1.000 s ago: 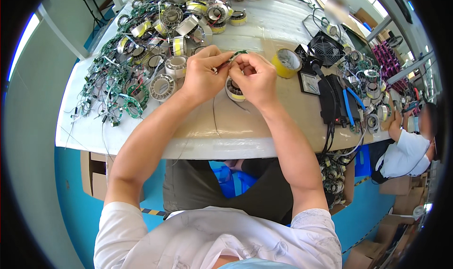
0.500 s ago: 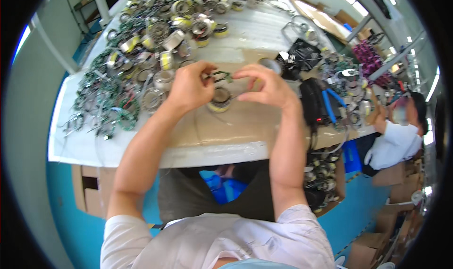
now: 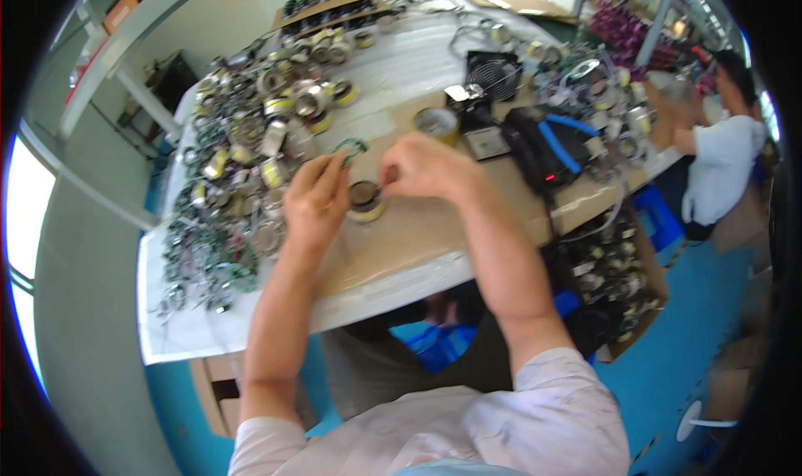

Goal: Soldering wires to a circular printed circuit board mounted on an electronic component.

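Observation:
A thin green ring-shaped circuit board is pinched in my left hand, its curve rising past the fingertips. Just below and between the hands, a round metal ring part with a pale yellow band sits on the brown board. My right hand reaches in from the right with thumb and fingers closed, close to the ring part's upper right edge. Whatever those fingertips hold, if anything, is too small to make out.
Ring parts and tangled green boards pile up along the left. To the right are a tape roll, a black fan, a black device and blue-handled pliers. Another person works at far right.
The view has turned, shifting the table. My right hand has gone from spread fingers to a closed grip lower down by the ring part. The left hand still holds the green board.

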Motion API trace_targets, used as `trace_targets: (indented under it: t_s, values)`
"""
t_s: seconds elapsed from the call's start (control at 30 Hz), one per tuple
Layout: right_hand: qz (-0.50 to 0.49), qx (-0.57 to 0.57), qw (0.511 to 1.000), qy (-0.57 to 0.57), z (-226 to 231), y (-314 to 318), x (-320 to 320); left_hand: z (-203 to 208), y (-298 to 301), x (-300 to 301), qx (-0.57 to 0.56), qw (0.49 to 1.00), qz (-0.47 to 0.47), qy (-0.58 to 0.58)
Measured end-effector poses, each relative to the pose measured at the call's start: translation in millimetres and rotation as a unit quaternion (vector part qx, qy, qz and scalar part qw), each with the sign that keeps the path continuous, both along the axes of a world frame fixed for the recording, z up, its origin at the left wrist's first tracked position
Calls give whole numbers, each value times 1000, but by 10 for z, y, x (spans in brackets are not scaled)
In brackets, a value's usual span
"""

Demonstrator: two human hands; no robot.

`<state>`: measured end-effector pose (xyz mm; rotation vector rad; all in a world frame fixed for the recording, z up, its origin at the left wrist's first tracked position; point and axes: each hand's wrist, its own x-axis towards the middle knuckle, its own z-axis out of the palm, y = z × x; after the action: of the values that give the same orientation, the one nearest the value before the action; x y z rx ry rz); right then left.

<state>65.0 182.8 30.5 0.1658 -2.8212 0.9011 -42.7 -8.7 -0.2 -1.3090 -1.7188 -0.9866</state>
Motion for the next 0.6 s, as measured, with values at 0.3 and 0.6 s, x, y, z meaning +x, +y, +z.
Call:
trace_targets:
  t_s: [0.3, 0.6]
  values:
    - [-18, 95, 980, 176, -43, -243, -118, -9, 17, -27, -71, 991, 42, 103]
    - [-18, 218, 967, 130, -113, -365, -106, -123, 21, 50, -106, 990, 52, 70]
